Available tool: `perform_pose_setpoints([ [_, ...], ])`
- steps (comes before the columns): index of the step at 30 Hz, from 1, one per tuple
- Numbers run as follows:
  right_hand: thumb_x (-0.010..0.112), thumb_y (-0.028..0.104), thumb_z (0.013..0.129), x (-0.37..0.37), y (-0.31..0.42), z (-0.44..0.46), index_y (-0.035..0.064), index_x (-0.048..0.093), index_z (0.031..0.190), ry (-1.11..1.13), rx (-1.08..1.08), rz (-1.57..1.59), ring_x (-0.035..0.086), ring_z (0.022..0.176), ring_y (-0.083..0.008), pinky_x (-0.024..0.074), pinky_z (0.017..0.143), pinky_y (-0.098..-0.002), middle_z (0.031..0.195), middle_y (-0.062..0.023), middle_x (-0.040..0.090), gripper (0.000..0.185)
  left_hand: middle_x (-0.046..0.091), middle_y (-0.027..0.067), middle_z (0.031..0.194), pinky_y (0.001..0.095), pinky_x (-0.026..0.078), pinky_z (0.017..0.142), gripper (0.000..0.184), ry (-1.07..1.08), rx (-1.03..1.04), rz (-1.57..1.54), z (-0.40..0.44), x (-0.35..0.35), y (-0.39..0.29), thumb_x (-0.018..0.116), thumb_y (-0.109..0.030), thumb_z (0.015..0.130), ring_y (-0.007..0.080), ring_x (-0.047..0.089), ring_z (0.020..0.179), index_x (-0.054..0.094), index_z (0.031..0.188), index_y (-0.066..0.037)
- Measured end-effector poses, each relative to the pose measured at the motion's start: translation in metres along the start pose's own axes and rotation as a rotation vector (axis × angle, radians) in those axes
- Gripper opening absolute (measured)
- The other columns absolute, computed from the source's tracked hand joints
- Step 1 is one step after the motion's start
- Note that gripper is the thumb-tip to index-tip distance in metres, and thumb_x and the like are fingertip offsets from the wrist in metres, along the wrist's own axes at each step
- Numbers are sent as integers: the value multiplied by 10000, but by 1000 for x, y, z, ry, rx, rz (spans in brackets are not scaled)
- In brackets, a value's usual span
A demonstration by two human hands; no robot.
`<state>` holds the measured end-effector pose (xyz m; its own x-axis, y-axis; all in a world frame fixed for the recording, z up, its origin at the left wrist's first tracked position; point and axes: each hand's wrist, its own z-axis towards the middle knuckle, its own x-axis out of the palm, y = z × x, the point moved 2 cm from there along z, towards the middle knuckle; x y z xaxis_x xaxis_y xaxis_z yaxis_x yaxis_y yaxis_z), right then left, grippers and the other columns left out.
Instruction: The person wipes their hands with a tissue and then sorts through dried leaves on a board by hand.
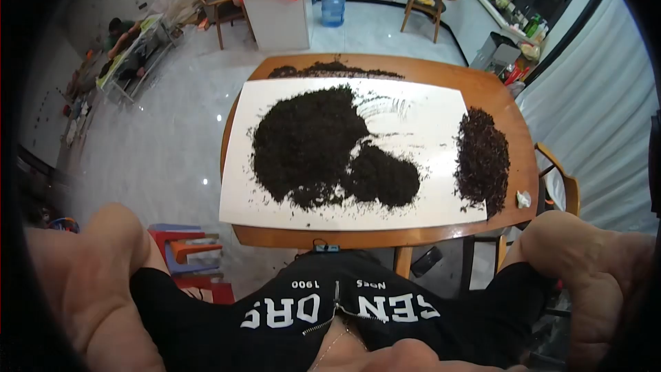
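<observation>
Both my arms are bent with the elbows out, the left elbow (pixel 113 224) and the right elbow (pixel 561 231) at the sides of the view. My forearms run back towards the camera, and both hands are outside the picture. In front of me a white board (pixel 427 110) lies on a wooden table (pixel 385 235). On it a large heap of dark, crumbly, leaf-like material (pixel 303 138) spreads over the left and middle. A smaller dark heap (pixel 383 176) touches its lower right. A reddish-brown heap of coarser flakes (pixel 483 158) lies across the board's right edge.
More dark material (pixel 337 69) lines the table's far edge. A crumpled white tissue (pixel 523 199) is at the right. Stools (pixel 186 255) stand at lower left, a chair (pixel 561 179) at right. Beyond are a blue water jug (pixel 333 8), a counter and two people working.
</observation>
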<state>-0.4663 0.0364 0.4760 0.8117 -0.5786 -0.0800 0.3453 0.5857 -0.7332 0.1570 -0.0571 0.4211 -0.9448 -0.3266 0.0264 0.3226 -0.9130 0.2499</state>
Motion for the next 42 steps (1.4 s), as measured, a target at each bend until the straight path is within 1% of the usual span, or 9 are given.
perform_pose_setpoints([
  [4,584,524,878,-60,17,-5,88,448,1348,-44,-11,-14,646,745,-193,508,506,-192,1097,-217,674,655,352,46,1508,224,489,703,585,-4,103,-56,11,79,-18,410,-441,995,103,530,890,250,1444,-101],
  [5,583,531,878,59,8,18,95,441,1353,-60,5,-6,646,739,-196,508,502,-190,1098,-215,674,660,351,43,1508,225,492,706,580,11,113,-64,29,151,-9,417,-437,993,104,533,894,255,1440,-103],
  [10,579,565,876,48,8,18,128,408,1380,-77,124,71,647,707,-208,504,485,-182,1102,-210,678,689,346,26,1507,231,510,720,557,66,86,-117,40,219,3,455,-416,985,107,545,917,282,1418,-112],
  [23,569,647,872,70,13,20,207,329,1445,-12,280,215,651,631,-237,496,445,-163,1113,-197,688,761,333,-16,1505,247,556,757,501,43,92,-284,-38,78,22,554,-362,965,115,578,975,353,1363,-134],
  [29,544,225,997,106,23,-14,156,580,1016,-11,619,75,166,506,-85,246,568,-230,641,67,308,81,327,-36,1504,254,577,774,479,224,-18,-328,36,225,0,600,-337,955,119,594,1002,385,1338,-145],
  [30,504,222,1012,116,19,-24,120,584,1170,21,642,-60,190,498,-76,247,537,-236,612,65,298,204,327,-36,1504,254,577,774,479,257,-44,-323,33,222,-1,600,-337,955,119,594,1002,385,1338,-145],
  [32,322,153,1001,113,29,-56,-1,468,1394,99,775,30,223,469,-98,243,466,-243,585,27,269,447,451,42,1324,279,539,781,325,302,-161,-204,14,225,6,536,-220,901,150,580,934,488,1196,-91],
  [35,423,62,965,137,48,-124,-85,475,1361,-61,1131,297,343,533,-76,283,481,-236,644,12,437,426,637,160,1054,318,482,790,262,359,-311,-16,-38,232,21,441,-44,820,196,559,831,642,984,-11],
  [42,464,87,976,201,152,-246,-15,615,1225,80,2319,388,355,524,-28,284,453,-174,615,64,415,308,619,67,882,229,443,627,154,653,-1158,-98,-241,235,15,587,27,868,126,524,666,657,1005,23],
])
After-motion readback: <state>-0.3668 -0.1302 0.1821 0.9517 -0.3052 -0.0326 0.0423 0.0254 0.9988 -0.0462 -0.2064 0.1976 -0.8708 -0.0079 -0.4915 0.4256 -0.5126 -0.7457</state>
